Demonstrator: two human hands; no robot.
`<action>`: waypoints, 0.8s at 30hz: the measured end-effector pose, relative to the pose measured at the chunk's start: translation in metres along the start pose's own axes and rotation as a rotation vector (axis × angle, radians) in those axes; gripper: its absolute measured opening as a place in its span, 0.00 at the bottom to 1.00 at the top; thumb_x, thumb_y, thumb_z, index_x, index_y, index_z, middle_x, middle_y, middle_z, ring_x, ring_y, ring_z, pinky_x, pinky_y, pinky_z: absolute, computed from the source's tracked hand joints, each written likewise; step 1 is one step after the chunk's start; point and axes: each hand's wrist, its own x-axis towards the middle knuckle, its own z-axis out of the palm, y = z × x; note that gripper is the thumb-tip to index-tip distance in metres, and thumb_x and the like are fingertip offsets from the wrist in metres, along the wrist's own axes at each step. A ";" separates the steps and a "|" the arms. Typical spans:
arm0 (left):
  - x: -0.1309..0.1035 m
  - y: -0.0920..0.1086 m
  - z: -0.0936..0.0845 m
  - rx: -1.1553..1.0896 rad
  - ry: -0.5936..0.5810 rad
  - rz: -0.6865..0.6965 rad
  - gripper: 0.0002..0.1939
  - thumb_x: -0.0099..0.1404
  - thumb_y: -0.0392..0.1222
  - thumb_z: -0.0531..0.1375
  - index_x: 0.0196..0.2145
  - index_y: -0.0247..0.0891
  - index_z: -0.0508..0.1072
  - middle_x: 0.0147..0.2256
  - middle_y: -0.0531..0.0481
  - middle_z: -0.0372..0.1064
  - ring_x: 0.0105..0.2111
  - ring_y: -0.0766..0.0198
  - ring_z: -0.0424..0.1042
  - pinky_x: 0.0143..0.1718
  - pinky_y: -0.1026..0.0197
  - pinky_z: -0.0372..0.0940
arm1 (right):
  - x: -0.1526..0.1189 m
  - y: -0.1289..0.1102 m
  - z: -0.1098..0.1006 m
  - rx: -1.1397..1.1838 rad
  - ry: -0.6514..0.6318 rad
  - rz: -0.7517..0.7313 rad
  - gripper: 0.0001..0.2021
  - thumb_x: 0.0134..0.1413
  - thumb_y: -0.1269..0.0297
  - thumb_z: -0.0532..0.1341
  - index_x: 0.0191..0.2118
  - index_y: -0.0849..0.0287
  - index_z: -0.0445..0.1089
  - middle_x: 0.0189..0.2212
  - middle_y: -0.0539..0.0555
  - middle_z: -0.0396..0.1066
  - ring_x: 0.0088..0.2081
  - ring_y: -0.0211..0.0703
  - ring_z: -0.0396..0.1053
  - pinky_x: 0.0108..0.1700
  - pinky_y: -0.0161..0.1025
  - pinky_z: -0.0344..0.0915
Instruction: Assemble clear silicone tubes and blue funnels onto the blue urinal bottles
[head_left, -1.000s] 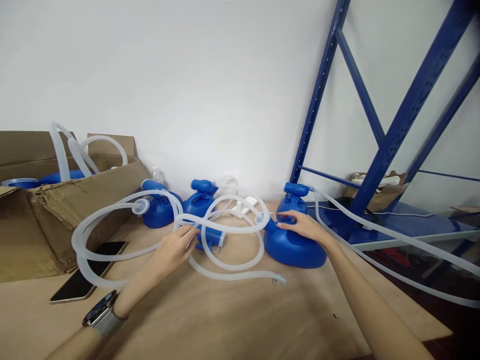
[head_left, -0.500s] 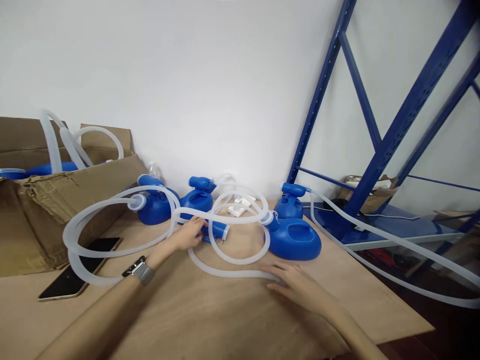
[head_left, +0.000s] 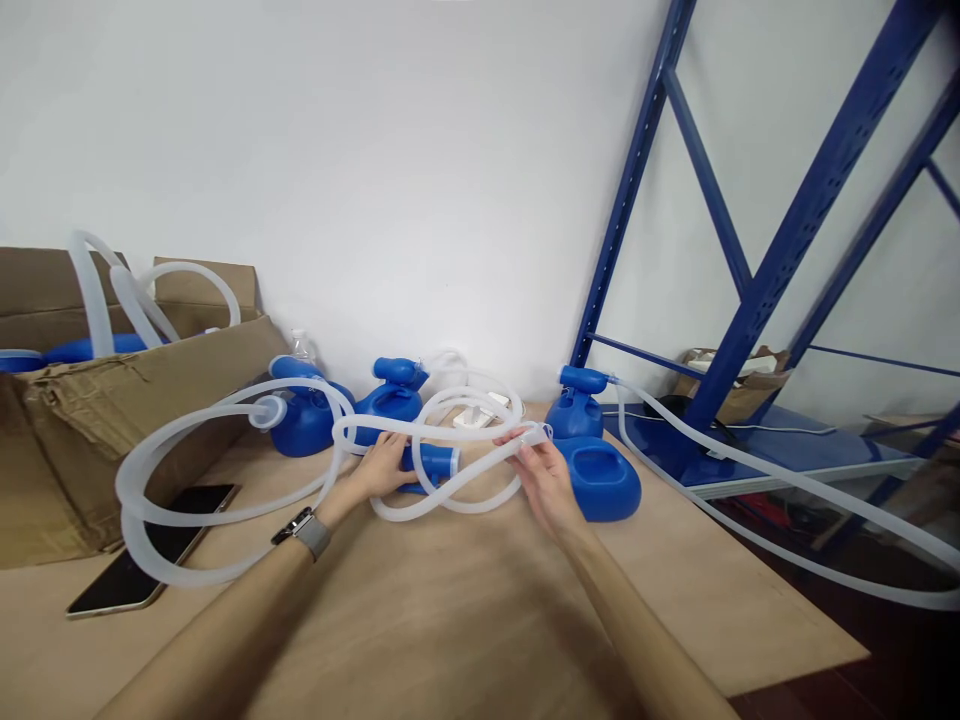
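Note:
My left hand (head_left: pixel 381 468), with a watch on its wrist, is closed on a blue urinal bottle (head_left: pixel 436 461) lying on the table with its white-rimmed mouth to the right. Loops of hose cross in front of this bottle and partly cover it. My right hand (head_left: pixel 547 484) pinches the end of a translucent white hose (head_left: pixel 480 466), lifted off the table. Just right of that hand lies another blue urinal bottle (head_left: pixel 606 482), its neck hidden behind the fingers and hose. More blue bottles (head_left: pixel 391 402) with hoses stand along the wall.
A cardboard box (head_left: pixel 165 385) holding bottles and hoses stands on the left. A black phone (head_left: pixel 139 565) lies beside it under a hose loop. White pieces (head_left: pixel 480 412) lie near the wall. Blue shelving (head_left: pixel 757 300) rises at the right, where a hose (head_left: pixel 795 488) hangs past the table edge.
My right hand has risen from the table, bringing the hose end up and back beside the right bottle. The left hand stays at the lying bottle.

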 end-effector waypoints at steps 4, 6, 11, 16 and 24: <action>-0.005 0.009 -0.004 0.021 0.022 -0.010 0.33 0.53 0.54 0.69 0.54 0.39 0.71 0.52 0.37 0.71 0.54 0.36 0.68 0.54 0.38 0.64 | 0.004 0.015 0.021 0.228 -0.063 0.070 0.18 0.54 0.45 0.70 0.40 0.52 0.68 0.33 0.50 0.78 0.39 0.49 0.78 0.52 0.52 0.71; -0.008 0.011 -0.011 0.008 0.059 -0.008 0.30 0.54 0.55 0.68 0.52 0.40 0.72 0.51 0.38 0.72 0.52 0.39 0.70 0.53 0.40 0.65 | 0.008 0.022 0.019 0.268 -0.010 0.078 0.19 0.56 0.45 0.68 0.41 0.51 0.65 0.29 0.48 0.75 0.36 0.48 0.78 0.48 0.51 0.72; -0.019 0.005 -0.038 -0.064 0.190 -0.040 0.30 0.56 0.55 0.68 0.52 0.38 0.69 0.51 0.39 0.70 0.51 0.43 0.71 0.52 0.44 0.69 | 0.018 0.034 -0.002 0.110 0.122 -0.038 0.15 0.62 0.46 0.62 0.45 0.48 0.61 0.23 0.41 0.60 0.24 0.39 0.66 0.36 0.43 0.71; -0.053 0.006 -0.057 -0.417 0.309 -0.186 0.36 0.48 0.55 0.73 0.50 0.40 0.66 0.50 0.43 0.70 0.46 0.47 0.75 0.45 0.45 0.76 | 0.015 0.022 -0.002 -0.095 0.130 -0.190 0.18 0.67 0.38 0.50 0.50 0.45 0.59 0.24 0.42 0.53 0.20 0.37 0.54 0.27 0.38 0.64; -0.090 0.009 -0.090 -0.800 0.199 -0.313 0.46 0.41 0.52 0.78 0.56 0.42 0.67 0.51 0.42 0.73 0.47 0.46 0.77 0.43 0.46 0.78 | -0.019 -0.010 0.031 -0.469 -0.008 -0.475 0.34 0.55 0.22 0.42 0.39 0.48 0.65 0.19 0.45 0.52 0.18 0.40 0.52 0.23 0.39 0.56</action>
